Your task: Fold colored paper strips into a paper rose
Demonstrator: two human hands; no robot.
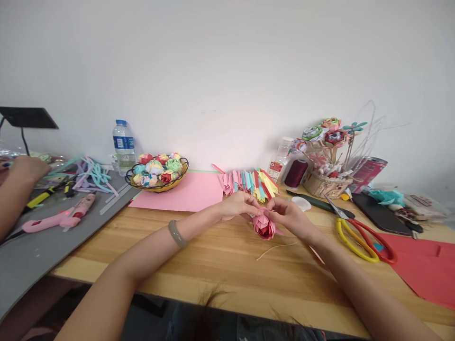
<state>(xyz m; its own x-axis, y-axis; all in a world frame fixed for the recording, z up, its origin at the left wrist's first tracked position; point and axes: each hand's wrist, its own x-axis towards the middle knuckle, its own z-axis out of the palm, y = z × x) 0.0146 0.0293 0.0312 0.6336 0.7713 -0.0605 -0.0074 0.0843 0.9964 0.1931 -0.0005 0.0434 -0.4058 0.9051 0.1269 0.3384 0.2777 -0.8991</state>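
Observation:
A folded paper flower point(264, 224), pink outside with a dark red centre, is held just above the wooden table between both hands. My left hand point(241, 206) pinches its upper left side, a bangle around that wrist. From the right, my right hand point(286, 215) grips the petals with thumb and fingers. A short piece of pale string point(276, 250) lies on the wood just below the flower. Behind the hands spreads a row of folded paper strips point(249, 183) in pink, blue, red and yellow.
Left stands a basket of paper flowers point(156, 188) on pink paper point(188, 201). Scissors point(359, 237), a black phone point(380, 214) and red paper point(423, 267) lie right. Behind are a thread spool point(295, 174) and a flower pot point(327, 184). Another person's hand point(28, 168) is beside a pink glue gun point(59, 219).

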